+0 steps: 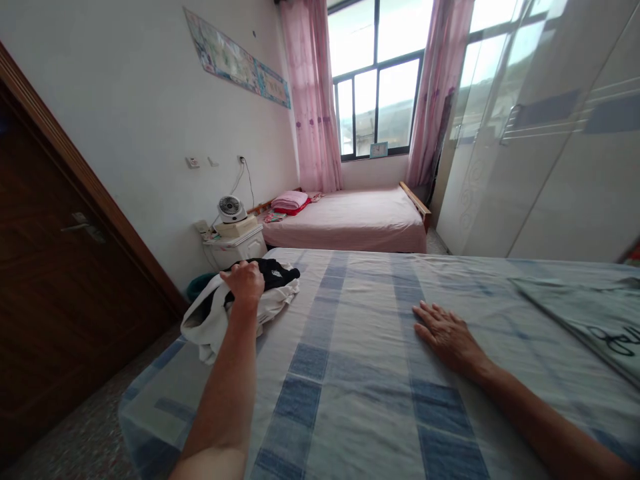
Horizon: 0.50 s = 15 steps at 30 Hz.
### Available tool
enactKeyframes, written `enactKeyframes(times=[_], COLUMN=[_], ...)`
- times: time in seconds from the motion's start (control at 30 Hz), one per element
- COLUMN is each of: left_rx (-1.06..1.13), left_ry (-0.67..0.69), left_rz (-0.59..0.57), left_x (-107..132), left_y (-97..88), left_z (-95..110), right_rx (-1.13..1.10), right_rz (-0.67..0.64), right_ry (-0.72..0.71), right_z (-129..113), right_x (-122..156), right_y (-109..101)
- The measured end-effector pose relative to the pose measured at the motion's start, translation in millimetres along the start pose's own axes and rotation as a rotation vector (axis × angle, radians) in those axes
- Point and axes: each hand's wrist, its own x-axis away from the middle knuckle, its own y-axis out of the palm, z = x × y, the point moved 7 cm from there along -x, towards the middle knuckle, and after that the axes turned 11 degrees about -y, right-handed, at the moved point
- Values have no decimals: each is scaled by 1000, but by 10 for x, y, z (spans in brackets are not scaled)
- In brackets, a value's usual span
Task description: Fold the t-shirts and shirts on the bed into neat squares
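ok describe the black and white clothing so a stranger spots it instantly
On the blue and white patterned fabric sheet, look towards the far left corner. Under the left hand lies rumpled black and white clothing, a loose heap unlike the flat, pale green cloth at right.

white fan point(231, 208) | pink curtains point(315, 100) flanking window point(397, 103) | brown door point(55, 287)

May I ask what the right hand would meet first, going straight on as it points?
Past the striped sheet, the right hand would probably meet the pink bed, though depth is unclear.
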Motion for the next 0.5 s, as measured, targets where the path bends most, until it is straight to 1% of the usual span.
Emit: enactKeyframes(times=[0.07,0.17,0.23,0.3,0.37,0.4,0.47,0.5], left_rx=[50,183,307,488,746,896,1185,1296], left_ry=[-13,-49,-83,-78,0,66,230,331], left_rz=[46,140,136,82,19,-10,-107,-186], left_x=[-12,-18,-22,-13,52,121,347,508], left_y=[-55,-206,-269,-301,-356,-407,-542,-621], left_z=[-14,15,81,215,421,541,797,934], right_rx=[5,5,3,4,3,0,-9,-11], right_rz=[4,9,5,-1,-8,-11,-15,-16], right_ry=[-1,-7,-9,-5,-1,-1,0,1], right_z=[4,5,-1,-9,-19,-25,-32,-36], right_x=[0,-5,-6,-2,4,6,8,7], right_y=[6,14,11,-3,-22,-32,-50,-61])
